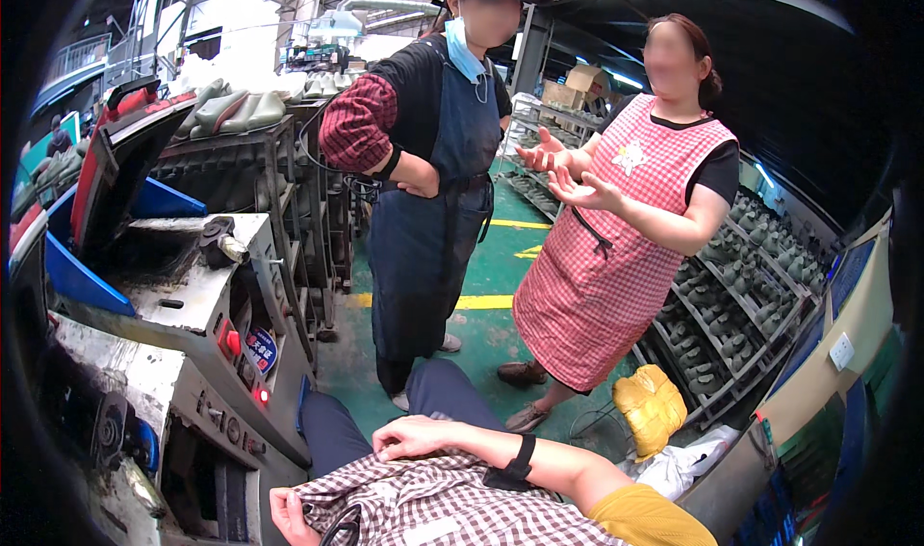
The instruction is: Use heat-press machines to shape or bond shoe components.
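Note:
A brown-and-white checked apron [404, 498] lies across my lap, over dark trousers. At the lower left my left hand [292, 517] is closed on the edge of the apron, its thumb against the cloth. My right hand [416, 437] rests higher up on the apron, fingers curled in and pinching its upper edge. A black band circles my right wrist, and a yellow sleeve covers the upper arm. Between the two hands the cloth is bunched in folds.
Worn machines [183, 286] with red and blue parts stand close on my left. Two people in aprons, one dark blue [423, 247] and one pink checked [616, 219], stand in front. Shoe racks [741, 305] are at right, near a yellow cushion [651, 409] and a white bag [683, 464].

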Tool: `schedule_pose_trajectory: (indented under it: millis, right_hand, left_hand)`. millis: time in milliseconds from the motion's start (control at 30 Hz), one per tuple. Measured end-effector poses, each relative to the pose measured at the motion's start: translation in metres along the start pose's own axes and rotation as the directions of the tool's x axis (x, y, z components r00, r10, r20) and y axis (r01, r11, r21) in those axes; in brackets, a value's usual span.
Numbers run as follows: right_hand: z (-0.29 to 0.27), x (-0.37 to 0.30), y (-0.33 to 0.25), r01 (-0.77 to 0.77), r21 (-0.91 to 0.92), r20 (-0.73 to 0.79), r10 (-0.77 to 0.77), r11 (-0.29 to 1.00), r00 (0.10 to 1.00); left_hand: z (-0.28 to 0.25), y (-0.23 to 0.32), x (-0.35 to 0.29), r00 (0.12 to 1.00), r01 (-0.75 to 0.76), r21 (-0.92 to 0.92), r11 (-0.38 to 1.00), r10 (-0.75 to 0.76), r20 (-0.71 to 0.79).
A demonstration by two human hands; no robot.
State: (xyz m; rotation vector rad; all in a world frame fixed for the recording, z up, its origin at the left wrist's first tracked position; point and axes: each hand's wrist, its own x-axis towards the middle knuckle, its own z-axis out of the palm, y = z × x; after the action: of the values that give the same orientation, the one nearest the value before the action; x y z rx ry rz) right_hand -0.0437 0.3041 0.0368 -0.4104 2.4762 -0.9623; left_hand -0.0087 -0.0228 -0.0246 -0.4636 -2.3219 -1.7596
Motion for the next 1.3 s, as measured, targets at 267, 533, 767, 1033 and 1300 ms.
schedule_pose_trajectory:
  millis: [267, 533, 767, 1033, 1300]
  right_hand:
    - [-0.024, -0.04, 0.048, -0.05, 0.013, -0.067, 0.051, 0.999, 0.996]
    - [-0.052, -0.09, 0.089, -0.053, 0.42, -0.443, 0.255, 0.906, 0.86]
    - [-0.061, -0.094, 0.08, 0.212, 0.489, -0.744, 0.278, 0.846, 0.608]
    - [-0.057, -0.08, 0.084, 0.391, 0.585, -0.786, 0.376, 0.711, 0.491]
    - [-0.057, -0.081, 0.081, 0.417, 0.759, -0.632, 0.415, 0.5, 0.654]
  left_hand:
    - [0.0, 0.019, 0.001, 0.967, 0.23, -0.181, 0.956, -0.246, -0.069]
    - [0.009, 0.031, 0.009, 0.967, 0.168, -0.29, 0.942, -0.215, -0.14]
    - [0.019, 0.033, 0.011, 0.936, 0.275, -0.448, 0.851, -0.343, -0.078]
    - [0.019, 0.031, 0.007, 0.903, 0.374, -0.517, 0.77, -0.43, 0.013]
    - [0.017, 0.018, 0.01, 0.879, 0.44, -0.49, 0.753, -0.473, 0.061]
